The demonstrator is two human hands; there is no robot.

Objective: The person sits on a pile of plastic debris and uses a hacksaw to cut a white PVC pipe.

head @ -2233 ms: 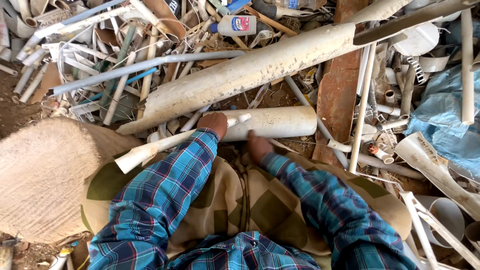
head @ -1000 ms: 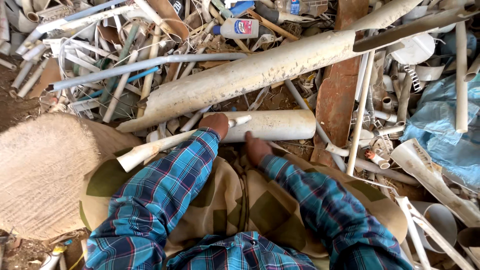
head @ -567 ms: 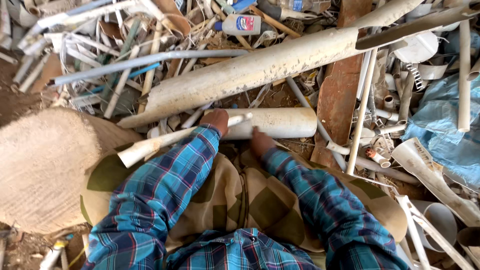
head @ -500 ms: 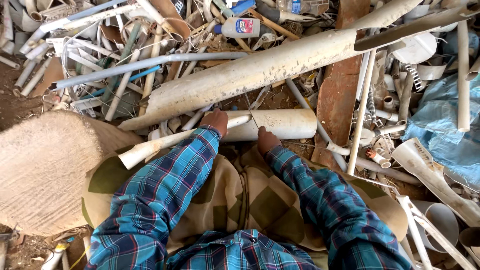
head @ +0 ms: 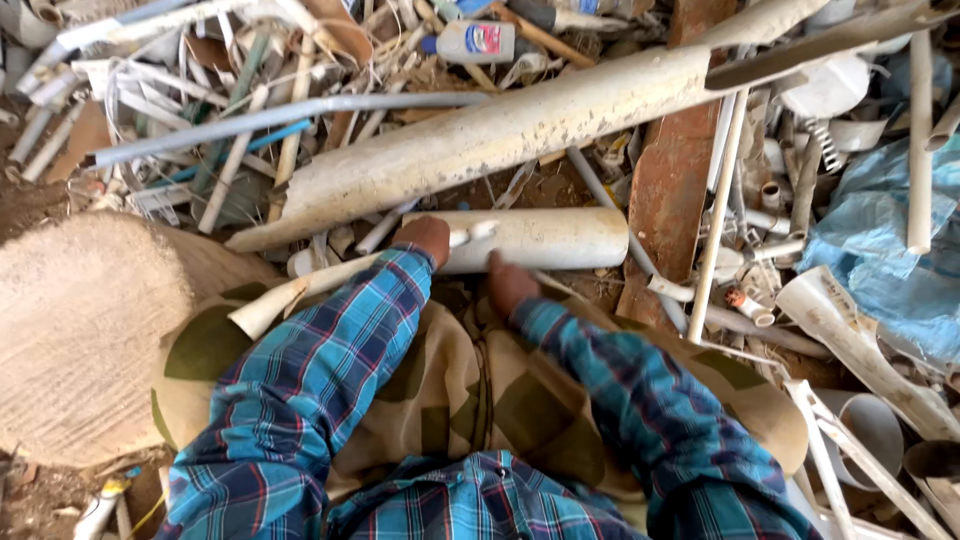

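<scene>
Head view, looking straight down over my lap into a scrap heap of plastic pipe.

Left hand [head: 425,238]: sits at mid-frame on the near end of a short white pipe [head: 545,238]. The fingers curl over the top of the pipe and appear to grip it. A small pale sliver shows just right of the knuckles; I cannot tell what it is.

Right hand [head: 510,283]: just below the same pipe, knuckles up, touching or nearly touching its underside. Fingers are tucked out of sight, so I cannot tell whether that hand is wide, narrow or holding anything.

Short white pipe: lies horizontal at centre frame, its round right end close to a rusty brown plank [head: 672,190] that runs up the frame.

Surroundings: a long dirty pipe [head: 520,130] lies diagonally above, rising from centre-left to the upper right. A thin grey rod [head: 280,115] crosses the upper left. A white bottle [head: 478,42] with a coloured label lies at top centre. Crumpled blue sheeting [head: 880,250] is at the right edge. A pale woven sack [head: 80,330] fills the left side. Both sleeves are blue plaid; a tan patterned cloth [head: 450,390] covers my lap.
</scene>
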